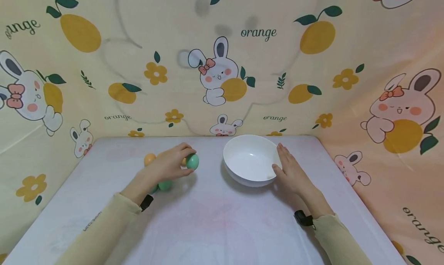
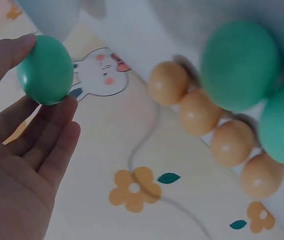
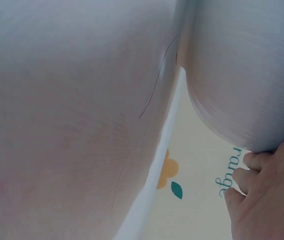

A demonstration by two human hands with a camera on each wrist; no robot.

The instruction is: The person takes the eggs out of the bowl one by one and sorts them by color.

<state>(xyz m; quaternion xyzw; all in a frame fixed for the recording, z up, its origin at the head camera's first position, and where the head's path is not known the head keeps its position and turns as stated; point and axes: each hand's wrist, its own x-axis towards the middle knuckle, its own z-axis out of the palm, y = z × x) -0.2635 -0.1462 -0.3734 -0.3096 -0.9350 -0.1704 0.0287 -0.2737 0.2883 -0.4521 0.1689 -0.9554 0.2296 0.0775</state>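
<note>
My left hand [image 1: 170, 164] pinches a green egg [image 1: 192, 162] between thumb and fingertips, above the left part of the table. In the left wrist view the same egg shows smooth and glossy at the fingertips. Beneath and beside that hand lie two green eggs [image 2: 239, 66] and several smaller orange eggs [image 2: 232, 143], partly hidden by the arm in the head view. A white bowl [image 1: 251, 157] stands upright right of the middle. Against its right side rests my right hand [image 1: 293, 172], fingers straight along the outer wall and the thumb near the rim.
The table [image 1: 215, 226] has a pale cover. Behind it and along both sides hangs a cloth [image 1: 166, 29] printed with rabbits and oranges. Dark bands [image 1: 303, 218] sit at both wrists.
</note>
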